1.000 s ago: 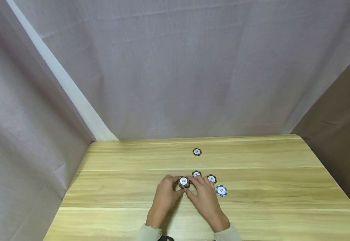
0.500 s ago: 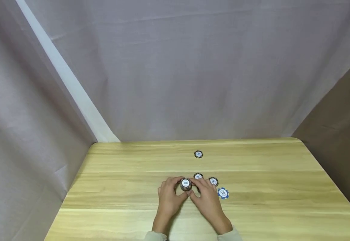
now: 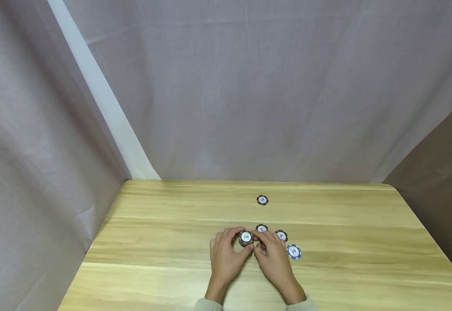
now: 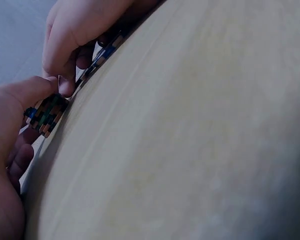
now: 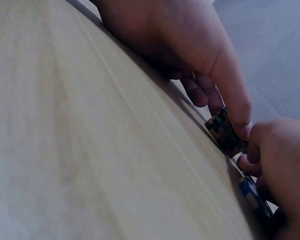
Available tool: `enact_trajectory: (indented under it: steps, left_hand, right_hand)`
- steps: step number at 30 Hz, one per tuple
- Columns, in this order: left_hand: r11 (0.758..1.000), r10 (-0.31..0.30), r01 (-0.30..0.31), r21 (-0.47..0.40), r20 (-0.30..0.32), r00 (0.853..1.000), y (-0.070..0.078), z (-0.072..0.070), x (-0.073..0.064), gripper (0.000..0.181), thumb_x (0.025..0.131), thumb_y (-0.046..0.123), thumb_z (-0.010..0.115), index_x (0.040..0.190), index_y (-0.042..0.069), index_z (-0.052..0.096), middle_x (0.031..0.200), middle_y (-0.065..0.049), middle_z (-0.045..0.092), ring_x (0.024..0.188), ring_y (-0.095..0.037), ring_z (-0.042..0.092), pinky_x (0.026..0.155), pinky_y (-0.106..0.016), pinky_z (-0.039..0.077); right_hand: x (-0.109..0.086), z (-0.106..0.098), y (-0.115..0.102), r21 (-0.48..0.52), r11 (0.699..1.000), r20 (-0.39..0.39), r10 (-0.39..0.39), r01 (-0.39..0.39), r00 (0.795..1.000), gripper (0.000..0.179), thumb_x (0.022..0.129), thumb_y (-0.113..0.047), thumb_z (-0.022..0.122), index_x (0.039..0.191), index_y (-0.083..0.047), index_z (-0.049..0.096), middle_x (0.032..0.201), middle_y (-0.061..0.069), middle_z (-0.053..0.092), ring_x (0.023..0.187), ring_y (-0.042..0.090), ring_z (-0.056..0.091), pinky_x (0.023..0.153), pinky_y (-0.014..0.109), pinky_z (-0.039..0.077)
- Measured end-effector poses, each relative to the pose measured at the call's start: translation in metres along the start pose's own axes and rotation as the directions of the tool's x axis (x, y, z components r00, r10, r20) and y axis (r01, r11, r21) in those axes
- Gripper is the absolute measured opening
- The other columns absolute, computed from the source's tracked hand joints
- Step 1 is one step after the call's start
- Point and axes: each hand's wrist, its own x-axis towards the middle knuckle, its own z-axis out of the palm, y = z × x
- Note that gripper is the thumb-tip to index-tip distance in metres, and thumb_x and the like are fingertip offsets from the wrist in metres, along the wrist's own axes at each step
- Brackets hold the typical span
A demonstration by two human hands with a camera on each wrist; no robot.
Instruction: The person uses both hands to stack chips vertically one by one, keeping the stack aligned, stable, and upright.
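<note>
"Right fingers (image 3: 262, 237) have been shifting since half a second ago: their thumb is now standing off to the right of the stack (image 3: 246, 237), where it was nearly touching it before."

"Is the stack moving too?"

"Hardly, against the blue chip (image 3: 294, 251); the whole head view is sliding sideways instead. The stack is standing upright on the tabletop (image 3: 152, 250), its axis vertical, inside the curve of the left fingers (image 3: 231, 232)."

"So the left is nearer?"

"Yes, and it is doing the gripping: thumb in front, index behind. The right fingers are bending just beside the stack, and one tip seems to be touching its side."

"Are they gripping anything themselves?"

"I can't tell. A dark chip (image 3: 263, 247) is showing between their thumb and index, partly hiding beneath them."

"And around them?"

"A black chip (image 3: 262, 227) is lying just beyond the right fingers, a second chip (image 3: 282, 235) is resting by their outer side, the blue one is lying to their right, and a far chip (image 3: 262, 200) is sitting well ahead."

"What is the coming move turning on?"

"My guess: that narrow gap, with the stack lying just left of the right thumb."
</note>
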Motion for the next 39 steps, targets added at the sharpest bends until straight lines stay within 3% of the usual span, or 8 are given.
enact_trajectory:
  steps: [4,8,11,16,21,28,34,39]
  left_hand:
    - [1.000,0.009,-0.009,0.007,-0.018,1.000,-0.005,0.000,-0.003,0.049,0.079,0.039,0.091,0.124,0.027,0.075,0.121,0.013,0.073,0.101,-0.011,0.058,0.084,-0.033,0.033]
    - [1.000,0.018,-0.018,-0.005,-0.006,1.000,-0.007,0.002,-0.003,0.049,0.079,0.041,0.091,0.125,0.028,0.075,0.122,0.013,0.073,0.101,-0.010,0.058,0.085,-0.032,0.032]
    - [0.999,0.035,-0.036,-0.016,-0.021,0.999,-0.006,0.002,-0.001,0.050,0.080,0.041,0.090,0.125,0.028,0.075,0.121,0.013,0.073,0.099,-0.010,0.058,0.084,-0.032,0.033]
    - [0.999,0.038,-0.040,-0.016,-0.073,0.997,-0.006,-0.001,0.001,0.049,0.079,0.038,0.091,0.123,0.026,0.075,0.117,0.012,0.074,0.096,-0.011,0.058,0.084,-0.034,0.034]
    - [1.000,0.008,-0.010,-0.025,-0.062,0.998,-0.005,-0.003,0.001,0.048,0.079,0.040,0.091,0.123,0.029,0.075,0.115,0.016,0.074,0.093,-0.008,0.056,0.085,-0.033,0.034]
    - [1.000,-0.012,0.012,-0.019,-0.041,0.999,-0.003,-0.007,0.001,0.047,0.079,0.042,0.091,0.122,0.030,0.075,0.112,0.018,0.073,0.090,-0.006,0.055,0.085,-0.032,0.035]
    - [0.999,-0.023,0.022,-0.025,-0.047,0.999,0.000,-0.005,-0.003,0.048,0.078,0.042,0.091,0.121,0.031,0.076,0.108,0.019,0.072,0.087,-0.006,0.054,0.084,-0.031,0.035]
    - [1.000,-0.004,0.002,-0.028,-0.075,0.997,0.003,0.000,-0.004,0.048,0.076,0.040,0.092,0.120,0.030,0.076,0.105,0.018,0.072,0.084,-0.005,0.053,0.081,-0.031,0.034]
  right_hand:
    - [-0.003,0.003,0.001,0.144,0.988,-0.019,0.049,-0.046,0.999,0.040,0.083,0.009,0.071,0.119,-0.007,0.076,0.102,0.000,0.073,0.096,0.015,0.065,0.092,0.039,0.048]
    - [0.000,-0.007,0.000,0.298,0.950,-0.051,0.110,-0.090,0.993,0.036,0.088,0.015,0.066,0.119,-0.001,0.075,0.098,0.004,0.070,0.084,0.008,0.060,0.075,0.022,0.052]
    - [0.007,-0.019,-0.001,0.297,0.951,-0.058,0.109,-0.087,0.992,0.033,0.090,0.014,0.067,0.119,0.001,0.074,0.097,0.005,0.068,0.082,0.009,0.059,0.071,0.021,0.051]
    - [0.024,-0.038,0.000,0.133,0.989,-0.013,0.063,-0.061,0.998,0.030,0.092,0.004,0.074,0.121,-0.002,0.074,0.105,0.008,0.071,0.095,0.019,0.062,0.080,0.038,0.054]
    - [0.039,-0.048,0.001,-0.048,0.997,0.101,0.060,-0.055,0.993,0.034,0.093,-0.011,0.079,0.126,-0.006,0.073,0.118,0.009,0.072,0.103,0.027,0.061,0.087,0.045,0.052]
    - [0.053,-0.038,-0.001,-0.193,0.981,0.228,0.051,-0.006,0.972,0.045,0.086,-0.018,0.087,0.125,-0.001,0.072,0.116,0.016,0.070,0.102,0.034,0.064,0.090,0.053,0.054]
    - [0.050,-0.033,-0.001,-0.290,0.957,0.239,0.052,0.020,0.970,0.038,0.082,-0.020,0.091,0.113,-0.003,0.076,0.101,0.011,0.070,0.089,0.031,0.067,0.079,0.054,0.055]
    - [0.049,-0.038,-0.002,-0.393,0.919,0.236,0.072,0.027,0.969,0.037,0.082,-0.027,0.090,0.110,-0.006,0.077,0.099,0.009,0.070,0.089,0.029,0.067,0.076,0.052,0.052]
